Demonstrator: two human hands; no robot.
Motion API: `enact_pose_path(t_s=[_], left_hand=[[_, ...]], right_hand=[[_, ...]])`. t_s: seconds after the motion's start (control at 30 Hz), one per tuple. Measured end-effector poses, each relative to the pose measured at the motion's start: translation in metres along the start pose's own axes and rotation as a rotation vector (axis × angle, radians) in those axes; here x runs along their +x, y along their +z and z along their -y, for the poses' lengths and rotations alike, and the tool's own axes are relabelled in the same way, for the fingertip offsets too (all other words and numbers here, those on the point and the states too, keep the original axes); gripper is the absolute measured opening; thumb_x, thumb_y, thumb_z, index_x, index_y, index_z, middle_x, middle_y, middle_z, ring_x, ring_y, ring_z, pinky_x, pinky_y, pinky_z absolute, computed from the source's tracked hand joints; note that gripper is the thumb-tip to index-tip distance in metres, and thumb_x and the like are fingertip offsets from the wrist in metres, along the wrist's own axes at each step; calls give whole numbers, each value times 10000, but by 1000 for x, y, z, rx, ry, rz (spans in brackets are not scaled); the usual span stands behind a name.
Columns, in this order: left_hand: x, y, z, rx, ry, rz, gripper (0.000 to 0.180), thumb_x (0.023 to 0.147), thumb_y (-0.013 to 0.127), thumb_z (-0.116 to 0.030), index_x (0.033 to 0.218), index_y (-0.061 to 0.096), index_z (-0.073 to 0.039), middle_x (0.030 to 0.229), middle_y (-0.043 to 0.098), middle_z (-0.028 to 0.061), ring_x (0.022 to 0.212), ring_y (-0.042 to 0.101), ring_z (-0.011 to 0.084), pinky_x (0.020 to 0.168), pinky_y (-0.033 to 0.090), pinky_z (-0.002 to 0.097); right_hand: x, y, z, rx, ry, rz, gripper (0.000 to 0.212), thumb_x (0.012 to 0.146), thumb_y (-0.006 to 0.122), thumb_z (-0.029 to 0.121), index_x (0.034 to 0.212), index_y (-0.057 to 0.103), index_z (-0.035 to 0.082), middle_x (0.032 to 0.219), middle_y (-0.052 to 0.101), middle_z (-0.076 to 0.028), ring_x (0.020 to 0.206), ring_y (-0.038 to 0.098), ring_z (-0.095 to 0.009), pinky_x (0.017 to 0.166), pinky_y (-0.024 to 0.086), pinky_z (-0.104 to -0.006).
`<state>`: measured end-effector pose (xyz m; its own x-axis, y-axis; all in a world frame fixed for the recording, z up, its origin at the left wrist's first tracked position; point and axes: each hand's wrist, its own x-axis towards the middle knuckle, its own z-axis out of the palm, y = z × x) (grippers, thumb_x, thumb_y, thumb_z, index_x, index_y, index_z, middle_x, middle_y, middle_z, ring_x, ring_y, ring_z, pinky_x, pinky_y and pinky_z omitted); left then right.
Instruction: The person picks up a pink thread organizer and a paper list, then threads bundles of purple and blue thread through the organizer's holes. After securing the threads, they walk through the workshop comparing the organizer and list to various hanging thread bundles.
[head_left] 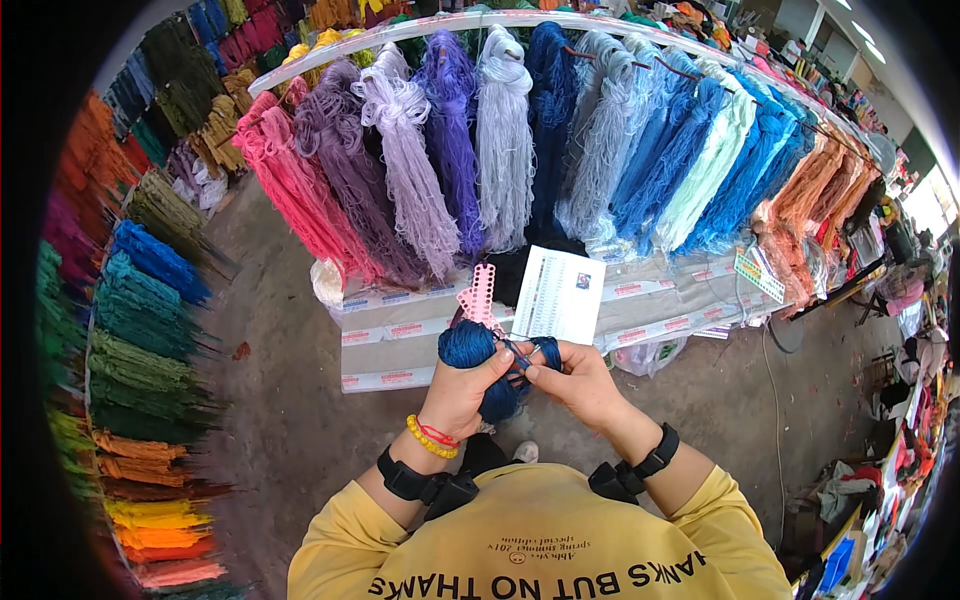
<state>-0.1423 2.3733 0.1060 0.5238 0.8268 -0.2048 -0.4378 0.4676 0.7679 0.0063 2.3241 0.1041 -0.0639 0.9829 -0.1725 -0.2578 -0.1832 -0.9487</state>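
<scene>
The white sheet [558,292] lies on the table [390,355] with its printed side up, perhaps so that it is easy to look at. Just below the sheet, toward its left, is the dark blue yarn [467,345], held up in front of the person's chest. The left hand [465,390] is below and to the left of the sheet. It is curled around the yarn, with the thumb pressed on top — this seems to stop the bundle from slipping or coming loose. The right hand [580,380] is right below the sheet. Its thumb and finger pinch a small bit of the same yarn, close to the left fingertips. Two hands so near each other probably make fine work easier. I cannot tell just how the threads cross there, as the fingers hide them. A pink card [482,290] with holes sits next to the sheet, on its left, within easy reach. Behind the sheet, long bunches of hanging yarn [505,150] hang down under a white rail [370,40], side by side — likely so that each color is simple to see and the threads do not get mixed up.
</scene>
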Motion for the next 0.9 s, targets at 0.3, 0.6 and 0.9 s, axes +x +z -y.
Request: enact_pose_path(t_s=[0.3,0.6,0.9], left_hand=[[3,-4,-2,36,33,-19,68,796,560,-83,795,553,-15,804,602,100,742,585,169,688,475,289],[4,-18,-3,-87,-107,40,221,872,408,-195,859,532,-13,572,473,13,531,469,123,701,423,283],[1,-15,-4,-212,-93,288,508,893,324,-394,1154,426,30,656,488,32,606,486,114,700,423,284]], right_hand=[[3,0,-3,48,-50,-46,49,780,567,62,791,580,16,705,557,-4,571,474,-38,507,390,-188],[1,-27,-10,736,101,365,195,831,410,146,859,506,-22,529,449,-18,385,359,-92,413,300,-214],[-5,-45,21,702,-204,172,321,853,489,227,1120,470,51,504,360,66,409,297,-37,429,235,-179]])
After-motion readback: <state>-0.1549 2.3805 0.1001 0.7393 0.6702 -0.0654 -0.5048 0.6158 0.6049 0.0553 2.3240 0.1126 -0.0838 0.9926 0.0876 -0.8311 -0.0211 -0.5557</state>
